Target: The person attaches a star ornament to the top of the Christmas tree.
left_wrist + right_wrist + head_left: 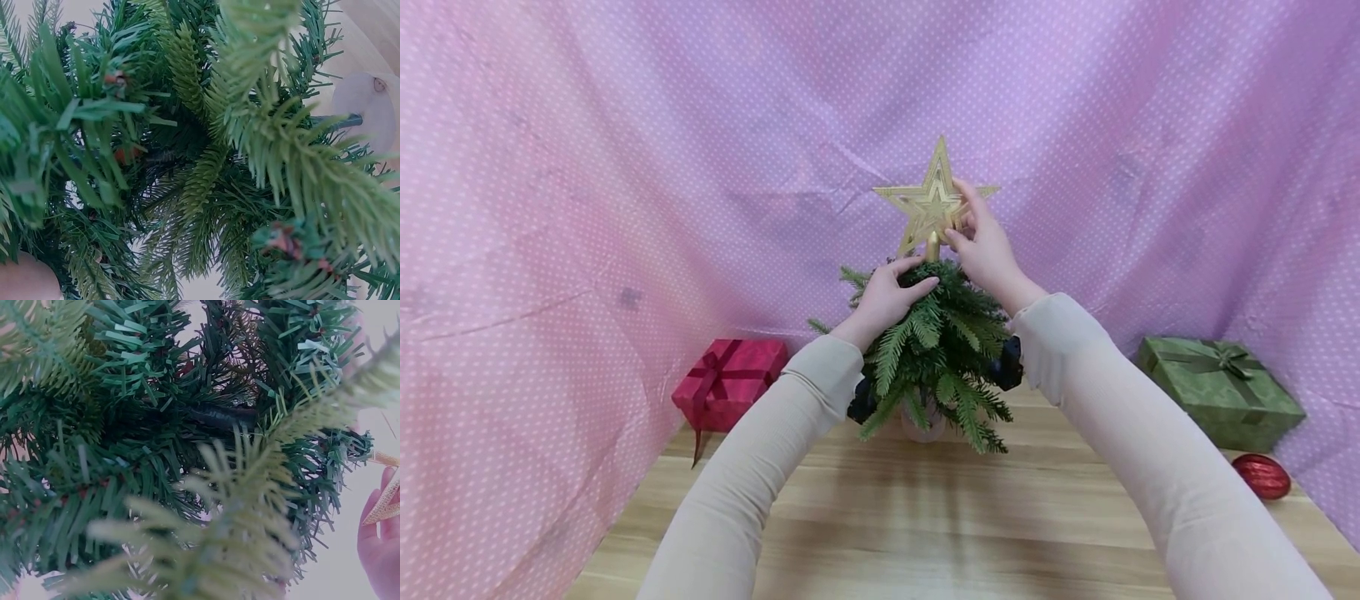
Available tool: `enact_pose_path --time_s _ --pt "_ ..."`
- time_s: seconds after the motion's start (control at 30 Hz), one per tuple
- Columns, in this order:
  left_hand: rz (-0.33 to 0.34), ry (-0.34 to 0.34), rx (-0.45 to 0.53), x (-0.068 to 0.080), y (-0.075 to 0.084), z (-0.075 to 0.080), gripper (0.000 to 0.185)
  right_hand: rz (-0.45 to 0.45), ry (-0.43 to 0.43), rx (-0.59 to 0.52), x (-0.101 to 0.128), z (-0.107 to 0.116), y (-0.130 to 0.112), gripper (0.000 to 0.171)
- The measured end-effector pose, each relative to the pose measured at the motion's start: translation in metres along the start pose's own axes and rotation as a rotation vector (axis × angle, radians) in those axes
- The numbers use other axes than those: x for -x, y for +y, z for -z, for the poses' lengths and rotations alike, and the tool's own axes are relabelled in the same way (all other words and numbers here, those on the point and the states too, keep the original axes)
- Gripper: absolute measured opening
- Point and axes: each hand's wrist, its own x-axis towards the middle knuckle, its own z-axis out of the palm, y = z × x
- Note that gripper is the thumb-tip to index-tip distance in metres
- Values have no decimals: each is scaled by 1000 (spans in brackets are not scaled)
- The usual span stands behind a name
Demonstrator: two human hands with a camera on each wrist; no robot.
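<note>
From my head view, two beige sleeves reach forward over the wooden surface toward a small artificial tree that stands near the middle of it. My left hand rests on the upper branches of the tree, fingers curled round the top tuft just below the star's stem, so I read it as gripping the tree. My right hand is higher, its fingers and thumb pinching the right side of the gold star, which stands upright at the very tip of the tree on a short gold stem. Both wrist views are filled with green needles at close range; in the right wrist view I see only fingertips touching a gold edge of the star at the far right. A red gift box with a dark red ribbon lies on the surface to the left of the tree, well apart from it. A green gift box with a bow sits to the right, and a red ornament lies just in front of that box. Behind everything hangs a pink dotted cloth.
</note>
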Motion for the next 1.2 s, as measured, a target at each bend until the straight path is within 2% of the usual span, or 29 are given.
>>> enact_pose_path --time_s 0.37,0.57,0.93,1.1,1.2 --pt "-19 5 -8 0 -3 3 54 36 4 -26 3 1 1 73" --pt "-28 1 -21 1 -3 6 54 26 -3 -68 4 4 2 74" --pt "-63 0 -74 3 -4 13 46 30 4 -101 9 14 5 75" --pt "-89 -3 -97 8 -9 18 43 36 -11 -69 16 19 9 75" --pt "-105 -8 -73 14 -11 22 42 35 -15 -71 20 22 11 75"
